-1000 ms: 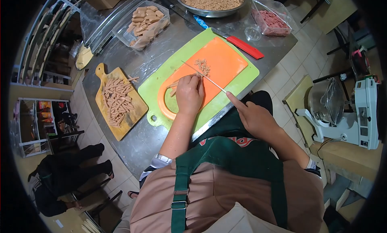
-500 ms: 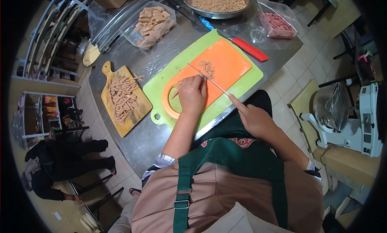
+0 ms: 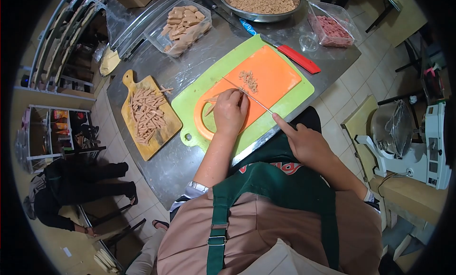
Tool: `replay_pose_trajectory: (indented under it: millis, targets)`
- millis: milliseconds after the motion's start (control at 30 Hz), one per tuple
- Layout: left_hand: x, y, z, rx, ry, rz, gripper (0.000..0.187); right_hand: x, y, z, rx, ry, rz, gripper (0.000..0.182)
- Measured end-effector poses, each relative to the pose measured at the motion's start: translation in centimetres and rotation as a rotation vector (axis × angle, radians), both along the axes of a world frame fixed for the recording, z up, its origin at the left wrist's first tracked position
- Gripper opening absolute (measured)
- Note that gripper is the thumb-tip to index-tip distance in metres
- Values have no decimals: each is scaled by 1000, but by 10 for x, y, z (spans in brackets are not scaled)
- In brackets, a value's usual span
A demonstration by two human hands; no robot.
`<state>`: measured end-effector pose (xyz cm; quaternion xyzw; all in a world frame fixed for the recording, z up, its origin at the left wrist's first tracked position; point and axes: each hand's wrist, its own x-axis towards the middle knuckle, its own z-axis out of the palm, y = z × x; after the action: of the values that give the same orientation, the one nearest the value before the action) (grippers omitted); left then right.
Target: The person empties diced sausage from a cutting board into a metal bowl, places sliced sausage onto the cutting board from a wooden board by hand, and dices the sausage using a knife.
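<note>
My left hand [image 3: 230,111] is closed over some brown strips [image 3: 210,108] on the orange cutting board [image 3: 278,70], which lies on a larger green board [image 3: 187,101]. In my right hand [image 3: 304,139] is a knife [image 3: 256,101], its thin blade against the fingertips of my left hand. Small diced pieces [image 3: 249,81] sit just beyond the blade. On the left, a wooden board [image 3: 164,132] holds a heap of cut strips [image 3: 145,113].
A tub of brown chunks [image 3: 183,28], a metal bowl of small bits [image 3: 261,4] and a tub of pink meat [image 3: 332,30] stand at the back. Near them lies a red-handled knife [image 3: 299,58]. Another person [image 3: 61,194] stands at the left.
The view has shifted slightly, so the boards and table appear a little further right. Both hands keep their hold, with the blade still beside my left fingertips.
</note>
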<state>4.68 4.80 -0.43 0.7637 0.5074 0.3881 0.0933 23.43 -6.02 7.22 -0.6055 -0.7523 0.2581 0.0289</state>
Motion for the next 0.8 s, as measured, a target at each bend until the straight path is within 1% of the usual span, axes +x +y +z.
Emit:
replay_pose_trajectory:
  millis: [100,167,267,400,500,567,667,800]
  targets:
    - [1,-3,3,-9,19,-4,9,-7,12,-21,20,47,-10,60]
    - [0,-3,5,-22,34,-4,12,-12,20,-32,62,65,-12,63]
    - [-5,-4,6,35,75,-59,12,-11,16,-26,44,11,-15,62]
    - [-6,-5,-3,78,66,-29,14,-5,7,-18,3,4,-25,60]
    - [-3,-6,-6,95,32,-12,15,-4,7,-22,57,-23,-20,60]
    - [-3,-6,-9,115,10,-9,15,-6,8,-27,176,11,-8,60]
    - [-2,-6,-10,125,12,0,15,-6,14,-32,151,52,-21,60]
    - [-3,-5,-13,149,1,2,15,-8,16,-34,117,35,-39,59]
